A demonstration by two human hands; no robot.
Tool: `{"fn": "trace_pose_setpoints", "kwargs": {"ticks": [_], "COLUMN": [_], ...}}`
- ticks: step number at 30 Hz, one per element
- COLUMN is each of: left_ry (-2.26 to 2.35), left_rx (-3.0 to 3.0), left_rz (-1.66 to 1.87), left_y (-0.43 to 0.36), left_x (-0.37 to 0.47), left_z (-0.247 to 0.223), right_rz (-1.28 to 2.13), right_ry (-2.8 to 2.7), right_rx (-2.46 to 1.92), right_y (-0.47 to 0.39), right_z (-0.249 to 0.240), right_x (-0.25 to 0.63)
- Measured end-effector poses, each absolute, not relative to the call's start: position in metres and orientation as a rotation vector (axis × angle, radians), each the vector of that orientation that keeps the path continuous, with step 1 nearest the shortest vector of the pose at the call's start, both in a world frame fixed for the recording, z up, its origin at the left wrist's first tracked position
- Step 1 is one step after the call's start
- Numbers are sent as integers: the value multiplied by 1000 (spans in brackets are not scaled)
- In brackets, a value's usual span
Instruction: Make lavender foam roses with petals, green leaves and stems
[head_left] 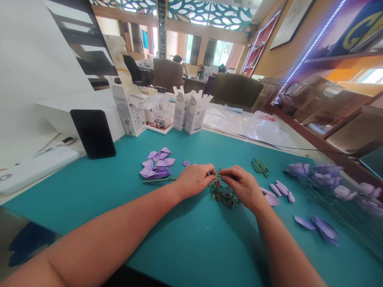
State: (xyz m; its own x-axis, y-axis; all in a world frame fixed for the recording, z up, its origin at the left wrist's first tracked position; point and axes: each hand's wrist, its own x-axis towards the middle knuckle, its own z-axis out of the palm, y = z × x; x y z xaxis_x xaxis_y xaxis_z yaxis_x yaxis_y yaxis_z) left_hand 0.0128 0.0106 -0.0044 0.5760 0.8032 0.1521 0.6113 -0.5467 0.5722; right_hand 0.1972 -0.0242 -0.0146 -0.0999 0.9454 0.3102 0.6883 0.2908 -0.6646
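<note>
My left hand (194, 180) is closed, thumb and fingers pinched together, around a thin green stem (160, 181) whose long end sticks out to the left. My right hand (243, 185) pinches at a small green piece (218, 174) between the two hands; its exact shape is mostly covered by fingers. Just below lies a heap of small green leaf-like parts with red bits (226, 197). Purple petals (155, 171) are piled left of the hands, near a small purple wheel-shaped part (186, 163). Lilac cupped petals (271, 198) lie partly behind my right wrist.
On the teal mat (167, 243), short green rods (261, 167), lilac bud pieces (281, 189) and larger petals (324, 230) lie right. Purple flowers (326, 175) stand at the right edge. Behind are white boxes (197, 113), a black tablet-like panel (93, 133) and plastic bags (260, 127).
</note>
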Motion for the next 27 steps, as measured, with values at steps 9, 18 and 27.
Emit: {"fn": "trace_pose_setpoints", "kwargs": {"ticks": [9, 18, 27], "left_ry": [1134, 1137, 1107], "left_rx": [2364, 2346, 2352], "left_rz": [549, 505, 524], "left_y": [10, 10, 10], "left_x": [13, 14, 14], "left_z": [-5, -5, -7], "right_rz": [437, 406, 424], "right_ry": [-1850, -1876, -1868], "right_rx": [-1465, -1487, -1468], "right_y": [-25, -24, -24], "right_z": [-14, -14, -13], "right_x": [196, 196, 195]}}
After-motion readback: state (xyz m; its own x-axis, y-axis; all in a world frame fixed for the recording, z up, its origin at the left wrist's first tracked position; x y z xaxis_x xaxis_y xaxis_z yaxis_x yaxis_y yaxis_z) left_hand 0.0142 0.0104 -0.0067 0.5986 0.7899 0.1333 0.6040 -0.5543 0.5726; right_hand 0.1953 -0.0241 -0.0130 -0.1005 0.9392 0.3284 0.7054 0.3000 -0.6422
